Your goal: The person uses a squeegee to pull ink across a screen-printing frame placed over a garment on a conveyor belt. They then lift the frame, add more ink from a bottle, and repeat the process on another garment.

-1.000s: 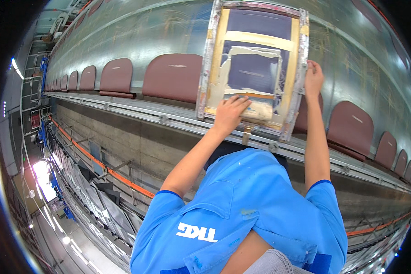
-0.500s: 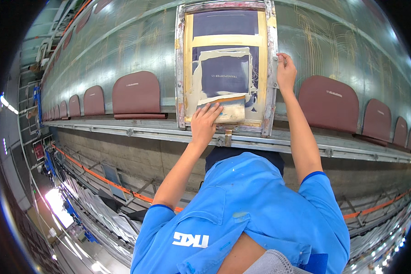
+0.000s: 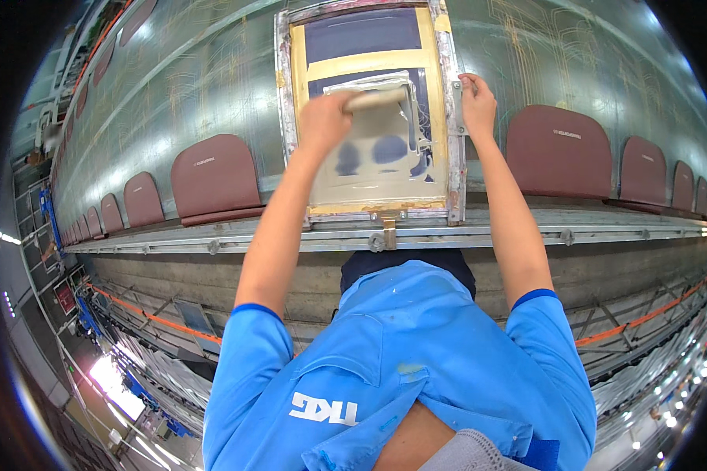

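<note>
A screen printing frame (image 3: 285,110) lies on the long table in front of me, its dark blue mesh bordered and crossed by yellow tape. My left hand (image 3: 327,124) is closed round a squeegee (image 3: 379,100), which is blurred and lies across the upper part of the lower mesh window. Cream ink (image 3: 361,184) coats the mesh below it, with dark blue patches showing through. At the frame's right edge, my right hand (image 3: 479,108) has its fingers closed on the metal side.
Flat maroon panels with rounded tops, such as the left panel (image 3: 216,173) and right panel (image 3: 559,153), line the greenish tabletop (image 3: 495,39) on both sides. A metal rail (image 3: 291,238) runs along the near edge, with a bracket (image 3: 389,228) below the frame.
The squeegee has moved with my left hand from the near end of the mesh to its upper part. Cream ink now covers the lower mesh. My right hand stays at the frame's edge.
</note>
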Available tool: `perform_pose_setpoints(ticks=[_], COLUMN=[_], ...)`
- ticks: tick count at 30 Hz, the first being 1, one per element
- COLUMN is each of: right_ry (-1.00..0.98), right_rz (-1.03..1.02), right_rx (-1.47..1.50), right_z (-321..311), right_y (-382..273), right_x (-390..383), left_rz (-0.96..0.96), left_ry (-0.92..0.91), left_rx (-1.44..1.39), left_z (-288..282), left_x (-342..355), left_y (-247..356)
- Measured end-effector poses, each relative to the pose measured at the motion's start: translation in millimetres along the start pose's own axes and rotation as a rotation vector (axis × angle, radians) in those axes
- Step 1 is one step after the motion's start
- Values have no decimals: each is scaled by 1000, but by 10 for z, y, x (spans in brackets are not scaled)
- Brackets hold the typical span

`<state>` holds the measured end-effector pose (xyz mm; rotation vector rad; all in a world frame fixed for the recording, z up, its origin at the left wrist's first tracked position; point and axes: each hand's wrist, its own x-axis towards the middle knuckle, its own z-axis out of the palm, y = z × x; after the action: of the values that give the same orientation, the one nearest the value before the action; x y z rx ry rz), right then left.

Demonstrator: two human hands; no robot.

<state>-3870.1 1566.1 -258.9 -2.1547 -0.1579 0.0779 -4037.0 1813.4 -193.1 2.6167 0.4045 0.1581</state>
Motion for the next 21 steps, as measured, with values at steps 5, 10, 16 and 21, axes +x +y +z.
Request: perform_pose_setpoints(ticks=[5,10,16,21], right_ry=[-15,4,50,8], right_rz=[29,6,-63,-7], right_rx=[25,64,48,62], right_z=[-25,-36,-67,-108], right_y=[23,46,45,80], right_x=[12,34,51,76], left_rz=[70,234,138,128], left_ry=[-60,134,72,-13], left_rx=[197,181,73,212], left_z=[137,246,136,196], left_x=[34,-942,-375,240], left_y=[77,275,195,110])
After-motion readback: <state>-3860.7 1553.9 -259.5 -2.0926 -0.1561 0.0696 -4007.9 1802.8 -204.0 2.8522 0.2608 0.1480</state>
